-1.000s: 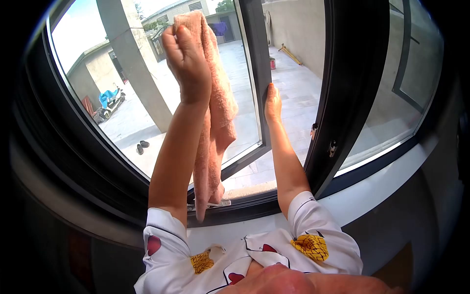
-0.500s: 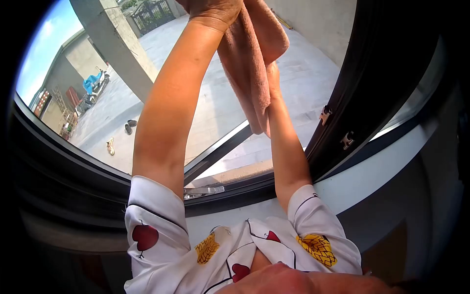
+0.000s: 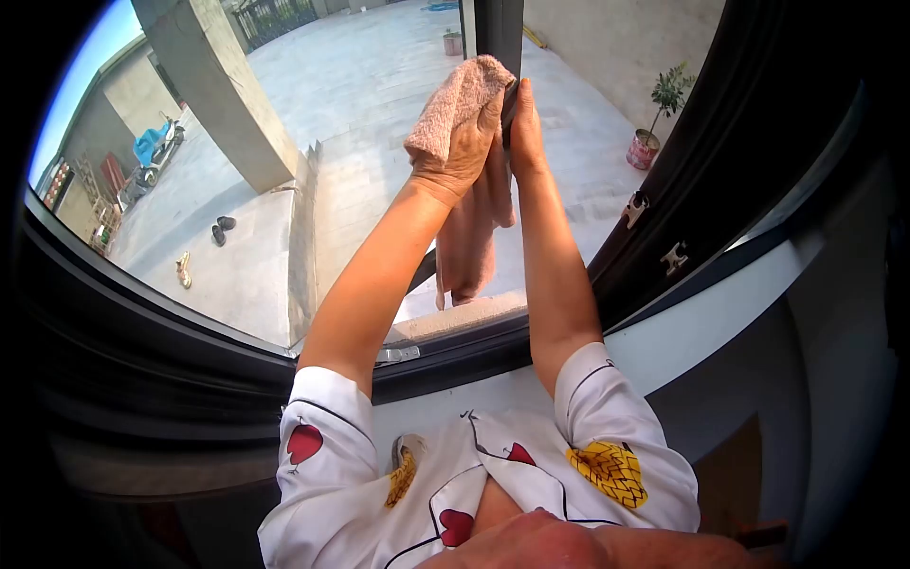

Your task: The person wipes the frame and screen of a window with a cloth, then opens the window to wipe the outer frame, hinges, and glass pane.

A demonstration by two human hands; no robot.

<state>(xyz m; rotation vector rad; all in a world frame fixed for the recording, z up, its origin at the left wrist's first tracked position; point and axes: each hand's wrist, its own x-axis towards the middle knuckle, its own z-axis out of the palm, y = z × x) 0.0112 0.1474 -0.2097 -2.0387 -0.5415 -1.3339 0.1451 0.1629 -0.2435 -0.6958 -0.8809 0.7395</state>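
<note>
My left hand point(image 3: 460, 156) is closed on a pink cloth point(image 3: 479, 85), pressing it to the edge of the open window sash's dark frame point(image 3: 500, 38). Part of the cloth covers the fingers, and the rest hangs down below the hand. On the other side of that frame, my right hand point(image 3: 527, 133) grips the edge, one digit pointing up along it. Most of its other fingers are hidden.
A metal window stay point(image 3: 396, 354) lies on the lower window frame, and latch fittings point(image 3: 674, 257) sit on the right frame. Outside are a potted plant point(image 3: 643, 149), a concrete pillar point(image 3: 213, 90), shoes point(image 3: 223, 229) and a scooter with a blue cover point(image 3: 152, 142).
Both hands have come down from near the top of the view. The cloth, which hung between them, now wraps over the left hand against the sash frame. The view has shifted slightly.
</note>
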